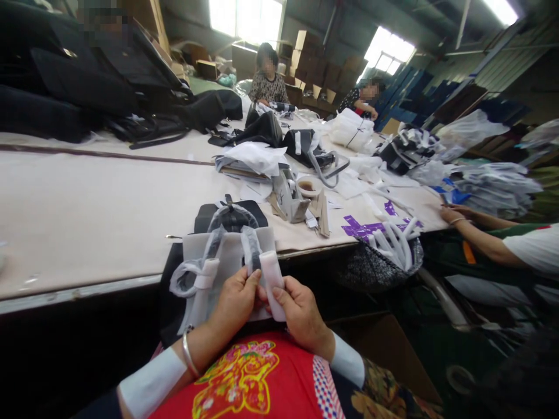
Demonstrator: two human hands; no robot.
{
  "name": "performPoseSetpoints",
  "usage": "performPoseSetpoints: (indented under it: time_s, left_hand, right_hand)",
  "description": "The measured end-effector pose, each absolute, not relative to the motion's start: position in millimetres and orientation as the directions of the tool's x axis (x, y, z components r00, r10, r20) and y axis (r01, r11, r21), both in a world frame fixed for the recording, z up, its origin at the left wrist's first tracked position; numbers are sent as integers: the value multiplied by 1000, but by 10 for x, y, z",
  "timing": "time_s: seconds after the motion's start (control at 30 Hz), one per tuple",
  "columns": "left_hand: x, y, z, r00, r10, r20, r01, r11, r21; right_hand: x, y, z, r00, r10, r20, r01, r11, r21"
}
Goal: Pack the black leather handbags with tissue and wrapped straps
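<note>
A black handbag [172, 291] leans against the table edge in front of me, a white foam sheet [229, 250] over its front. Its looped handle [233, 212] is wrapped in clear film. My left hand [238, 297] pinches the right lower end of that wrapped handle. In my right hand [301, 305] is a white foam tube [271, 279], held upright just right of the handle. Another foam piece [207, 273] wraps the handle's left end, beside a film-wrapped ring of strap [183, 279].
A tape dispenser [290, 195] and a tape roll [308, 186] stand on the table [109, 215]. Foam tubes [395, 244] fill a black mesh basket [379, 262] at the table edge. Black bags [262, 131] lie farther back. A co-worker's arm [480, 233] reaches in from the right.
</note>
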State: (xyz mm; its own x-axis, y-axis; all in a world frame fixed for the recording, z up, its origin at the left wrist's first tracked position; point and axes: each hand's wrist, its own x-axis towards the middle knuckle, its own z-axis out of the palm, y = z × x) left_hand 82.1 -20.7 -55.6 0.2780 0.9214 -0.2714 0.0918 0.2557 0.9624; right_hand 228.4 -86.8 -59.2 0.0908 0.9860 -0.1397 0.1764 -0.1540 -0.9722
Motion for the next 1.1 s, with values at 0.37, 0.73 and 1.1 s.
performPoseSetpoints:
  time_s: [0.37, 0.73, 1.1]
  left_hand:
    - [749, -222, -581, 423, 842, -334, 106, 320, 941]
    - [545, -234, -539, 550, 799, -244, 23, 277, 961]
    - [715, -311, -594, 384, 885, -264, -9, 290, 957]
  right_hand:
    - [2098, -655, -514, 27, 952, -304, -105, -300, -948]
    - [2019, -631, -536, 24, 935, -354, -184, -343, -921]
    - [2122, -675, -477, -68, 985, -161, 467, -112, -877]
